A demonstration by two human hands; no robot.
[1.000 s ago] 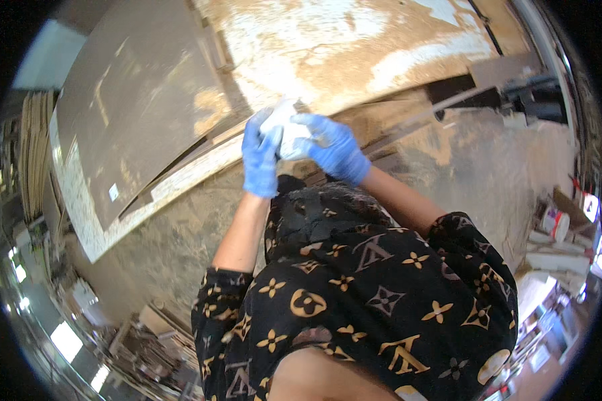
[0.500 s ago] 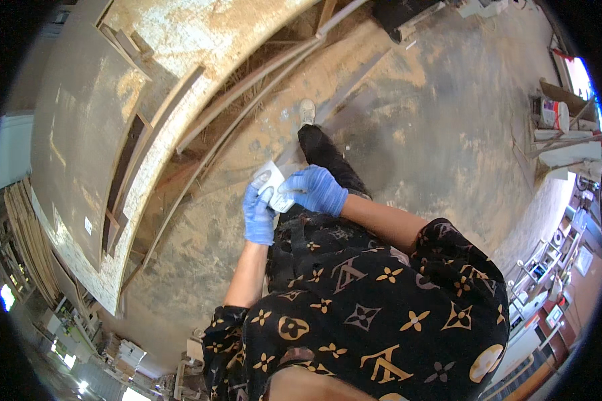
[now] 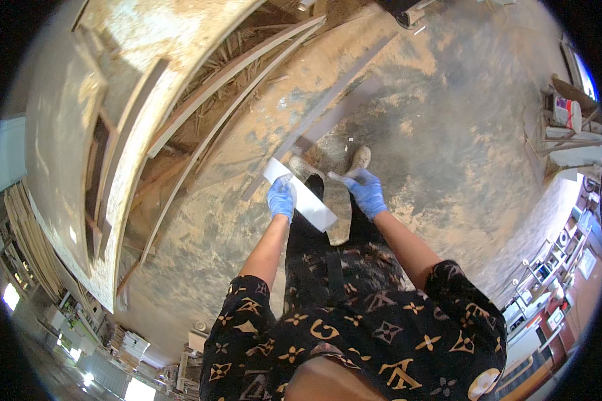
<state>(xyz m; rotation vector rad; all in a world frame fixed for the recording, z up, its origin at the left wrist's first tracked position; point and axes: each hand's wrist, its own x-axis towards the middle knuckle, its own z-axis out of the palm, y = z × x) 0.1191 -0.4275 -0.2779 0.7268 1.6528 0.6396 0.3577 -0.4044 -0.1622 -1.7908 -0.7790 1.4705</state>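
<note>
1. The white strip (image 3: 312, 206) is near the middle of the frame, above the floor (image 3: 448, 160) and in front of the legs; its long axis slants from upper left to lower right.
2. The left hand (image 3: 281, 196) is the nearer one, touching the strip; its fingers grasp the left edge, closer to the upper end than the lower; the lower end juts free toward the lower right.
3. The right hand (image 3: 367, 192) is to the right of the strip and apart from it; its fingers are bent and point left, toward the strip's upper half; whether they pinch something small, I cannot tell.
4. The shoes (image 3: 361, 158) show just above the hands; the counter (image 3: 174, 27) is at upper left, well apart from the strip.
</note>
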